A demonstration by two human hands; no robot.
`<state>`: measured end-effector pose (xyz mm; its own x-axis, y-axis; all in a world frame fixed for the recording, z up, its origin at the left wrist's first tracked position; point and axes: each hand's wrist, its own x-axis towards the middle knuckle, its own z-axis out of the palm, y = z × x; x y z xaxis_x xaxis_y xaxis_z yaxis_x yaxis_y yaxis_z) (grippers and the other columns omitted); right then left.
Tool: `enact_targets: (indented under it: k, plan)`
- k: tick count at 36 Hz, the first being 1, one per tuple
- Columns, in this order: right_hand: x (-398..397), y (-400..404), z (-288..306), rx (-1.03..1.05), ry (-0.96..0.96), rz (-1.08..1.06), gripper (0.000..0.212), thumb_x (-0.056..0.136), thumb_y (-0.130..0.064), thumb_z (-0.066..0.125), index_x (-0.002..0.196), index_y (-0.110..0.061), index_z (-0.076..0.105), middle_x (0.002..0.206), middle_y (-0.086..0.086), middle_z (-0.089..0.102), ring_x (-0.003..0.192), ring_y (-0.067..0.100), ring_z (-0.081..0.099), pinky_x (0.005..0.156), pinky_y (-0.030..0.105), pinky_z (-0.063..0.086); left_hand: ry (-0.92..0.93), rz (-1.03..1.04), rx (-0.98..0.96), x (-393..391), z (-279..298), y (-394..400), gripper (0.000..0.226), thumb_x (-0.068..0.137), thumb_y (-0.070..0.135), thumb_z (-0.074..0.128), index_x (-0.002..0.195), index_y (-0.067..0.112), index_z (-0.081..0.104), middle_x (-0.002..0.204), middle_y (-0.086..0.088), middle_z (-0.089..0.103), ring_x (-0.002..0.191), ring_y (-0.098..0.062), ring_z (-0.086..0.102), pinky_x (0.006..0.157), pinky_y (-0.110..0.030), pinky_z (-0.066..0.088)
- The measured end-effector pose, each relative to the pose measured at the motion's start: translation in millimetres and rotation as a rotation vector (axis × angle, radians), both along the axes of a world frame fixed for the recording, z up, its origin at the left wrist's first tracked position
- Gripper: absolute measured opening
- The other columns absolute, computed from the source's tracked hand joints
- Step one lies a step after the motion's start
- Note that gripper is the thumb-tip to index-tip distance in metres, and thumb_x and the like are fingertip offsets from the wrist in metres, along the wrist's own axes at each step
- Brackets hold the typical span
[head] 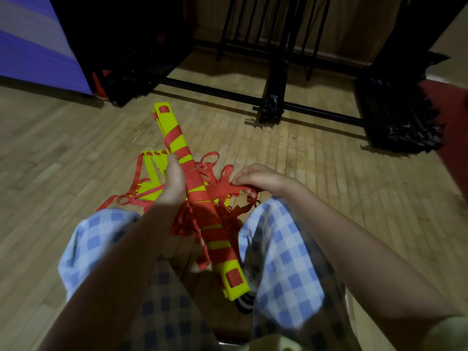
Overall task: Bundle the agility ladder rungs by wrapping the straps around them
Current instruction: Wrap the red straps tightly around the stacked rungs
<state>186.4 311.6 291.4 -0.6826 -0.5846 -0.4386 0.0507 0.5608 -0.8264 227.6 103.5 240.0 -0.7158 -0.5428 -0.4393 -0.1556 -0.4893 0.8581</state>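
Note:
A stack of yellow ladder rungs [177, 125] runs from the floor ahead down between my knees, with red strap wound around it in bands. My left hand [173, 181] grips the stack at its middle, thumb lying up along its left side. My right hand [258, 179] pinches a bunch of loose red strap [222, 188] just right of the bundle. More yellow rungs [152, 168] fan out flat on the floor behind my left hand, joined by red strap loops. Tangled strap hangs below the bundle's middle.
I sit on a wooden floor [304, 153] in blue checked trousers. A black metal frame [272, 107] with rails crosses the floor ahead. A dark bristly pile [400, 122] lies at the right, a purple panel [30, 46] stands at the left.

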Motion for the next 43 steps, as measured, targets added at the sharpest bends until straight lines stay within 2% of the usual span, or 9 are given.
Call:
enact_targets:
  k: [3,7,12,15,20,27,36,39,43]
  plan:
    - [-1,9,3,0.051,0.013,0.044,0.033,0.093,-0.016,0.062,0.099,0.017,0.062,0.046,-0.004,0.052,0.039,0.004,0.046,0.047,0.013,0.041,0.0,-0.003,-0.107,4,2,-6,0.034,0.099,0.033,0.03,0.07,0.025,0.046,0.067,-0.001,0.048,0.059,-0.017,0.046,0.066,-0.033,0.041]
    - [-7,25,7,0.084,0.008,0.075,0.018,0.091,-0.02,0.067,0.078,-0.007,0.067,0.047,-0.009,0.057,0.042,0.002,0.051,0.046,0.014,0.041,0.037,-0.078,-0.185,12,3,-15,0.029,0.099,0.029,0.037,0.076,0.022,0.052,0.075,-0.005,0.053,0.065,-0.018,0.05,0.068,-0.035,0.044]
    - [-13,42,1,0.136,0.014,0.111,0.019,0.087,-0.023,0.072,0.072,-0.013,0.064,0.057,-0.004,0.061,0.05,0.008,0.057,0.05,0.018,0.046,0.084,-0.191,-0.11,23,3,-23,0.033,0.1,0.034,0.05,0.118,0.008,0.059,0.104,-0.016,0.063,0.087,-0.026,0.064,0.09,-0.049,0.051]
    - [-14,48,-5,0.272,0.087,0.145,0.019,0.083,-0.028,0.075,0.078,-0.012,0.066,0.068,-0.001,0.066,0.058,0.009,0.062,0.057,0.021,0.05,0.065,-0.181,-0.031,25,4,-23,0.019,0.095,0.034,0.061,0.095,0.015,0.063,0.097,-0.012,0.067,0.078,-0.022,0.067,0.082,-0.044,0.056]
    - [-15,57,-14,0.51,0.276,0.198,0.025,0.078,-0.041,0.077,0.087,-0.018,0.069,0.081,-0.003,0.068,0.075,0.013,0.065,0.063,0.023,0.048,0.087,-0.193,0.099,30,7,-28,0.026,0.091,0.04,0.063,0.098,0.016,0.059,0.072,-0.006,0.064,0.053,-0.016,0.065,0.046,-0.03,0.055]
    - [-17,76,-14,0.629,0.43,0.102,0.024,0.09,-0.04,0.064,0.092,-0.017,0.067,0.081,0.0,0.065,0.073,0.014,0.058,0.065,0.03,0.045,0.113,-0.184,0.257,32,11,-26,0.037,0.096,0.046,0.052,0.115,0.015,0.059,0.072,-0.006,0.073,0.063,-0.019,0.072,0.046,-0.033,0.055]
    - [-21,104,-2,0.036,0.08,-0.06,0.024,0.092,-0.026,0.062,0.077,-0.01,0.07,0.075,0.006,0.068,0.088,0.024,0.067,0.093,0.033,0.048,0.145,-0.107,0.417,34,11,-36,0.042,0.091,0.051,0.056,0.094,0.009,0.051,0.079,-0.011,0.057,0.059,-0.024,0.064,0.06,-0.032,0.059]
    - [-21,106,1,-0.117,-0.009,-0.118,0.034,0.093,-0.021,0.06,0.105,0.011,0.064,0.06,0.003,0.055,0.071,0.021,0.066,0.082,0.03,0.05,0.159,-0.154,0.387,31,8,-35,0.042,0.093,0.053,0.05,0.099,0.011,0.052,0.093,-0.01,0.065,0.057,-0.02,0.064,0.054,-0.023,0.053]
    - [-22,103,0,-0.117,0.01,-0.224,0.044,0.094,-0.025,0.061,0.117,0.013,0.061,0.046,-0.003,0.036,0.043,0.01,0.034,0.051,0.022,0.03,0.066,-0.167,0.353,28,5,-33,0.051,0.091,0.058,0.05,0.085,0.008,0.05,0.062,-0.003,0.056,0.042,-0.015,0.053,0.045,-0.02,0.047]
